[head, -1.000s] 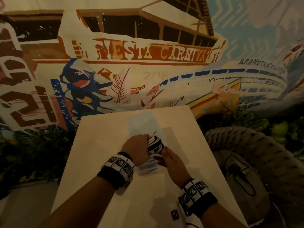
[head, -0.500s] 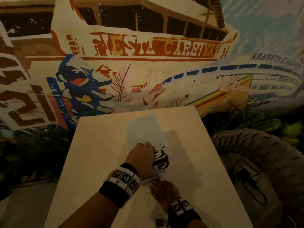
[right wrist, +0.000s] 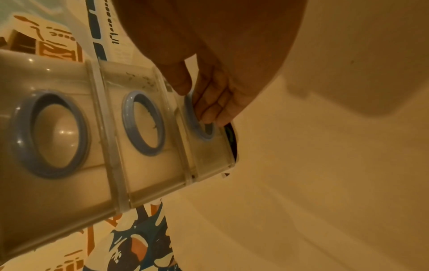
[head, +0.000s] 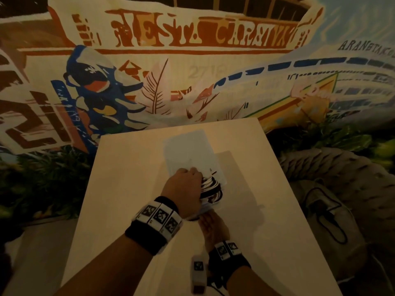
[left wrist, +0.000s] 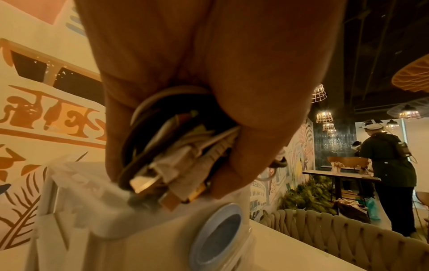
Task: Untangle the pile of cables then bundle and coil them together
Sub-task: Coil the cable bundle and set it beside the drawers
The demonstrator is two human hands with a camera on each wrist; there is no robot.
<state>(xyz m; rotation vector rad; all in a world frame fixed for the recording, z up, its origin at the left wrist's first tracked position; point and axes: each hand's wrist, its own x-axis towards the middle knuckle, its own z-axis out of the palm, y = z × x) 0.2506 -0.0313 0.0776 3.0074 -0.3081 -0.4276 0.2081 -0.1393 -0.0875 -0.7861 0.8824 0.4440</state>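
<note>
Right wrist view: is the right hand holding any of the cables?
No. The right hand holds no cable; its fingertips rest at the blue ring on the front of the top drawer.

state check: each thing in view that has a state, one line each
cable bundle: coiled, black and white, gripped over the drawer unit
left hand: curled round the bundle
right hand: fingers at the ring pull of the top drawer
top drawer: looks slightly pulled out
middle drawer: closed
bottom drawer: closed
drawer unit: upright on the table
</note>
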